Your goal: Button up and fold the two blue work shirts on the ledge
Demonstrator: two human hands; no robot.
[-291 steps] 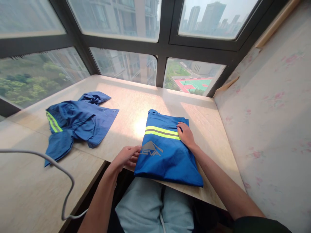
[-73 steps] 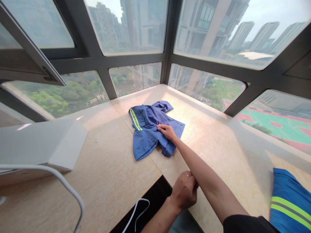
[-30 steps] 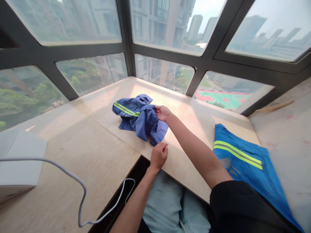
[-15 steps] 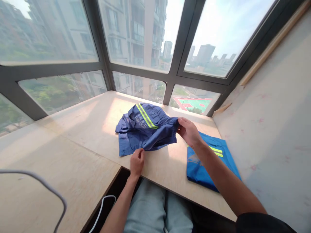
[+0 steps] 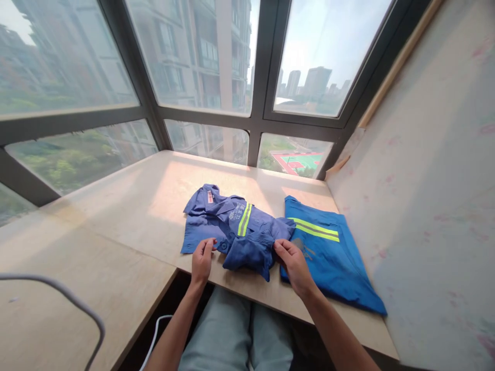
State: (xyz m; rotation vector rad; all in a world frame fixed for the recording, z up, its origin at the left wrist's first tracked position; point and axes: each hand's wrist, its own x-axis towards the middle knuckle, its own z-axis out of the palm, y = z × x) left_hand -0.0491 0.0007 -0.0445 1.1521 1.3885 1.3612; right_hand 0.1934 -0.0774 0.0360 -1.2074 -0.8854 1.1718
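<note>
A crumpled navy work jacket (image 5: pixel 216 221) with a yellow-and-grey reflective stripe and pale lettering lies partly bunched near the desk's front edge. Its collar with a small label points to the far left, and buttons show by its near edge. My left hand (image 5: pixel 202 262) is closed in a pinch at the jacket's near edge, beside a button. On the other side, my right hand (image 5: pixel 294 264) pinches a gathered end of the jacket between thumb and fingers. Just right of it, partly behind my right hand, lies a folded bright blue garment (image 5: pixel 344 263) with reflective stripes.
The pale wooden desktop (image 5: pixel 116 216) has a cut-out at its front, above my legs (image 5: pixel 232 330). A grey cable (image 5: pixel 73 299) arches at the left, and a white cable (image 5: pixel 154 335) hangs by the cut-out. Windows stand behind, a papered wall (image 5: pixel 433 232) at right.
My right hand has come down and nearer with the jacket's end, turning the striped part toward me. The jacket's collar and label have come into sight. The view has shifted to the right.
</note>
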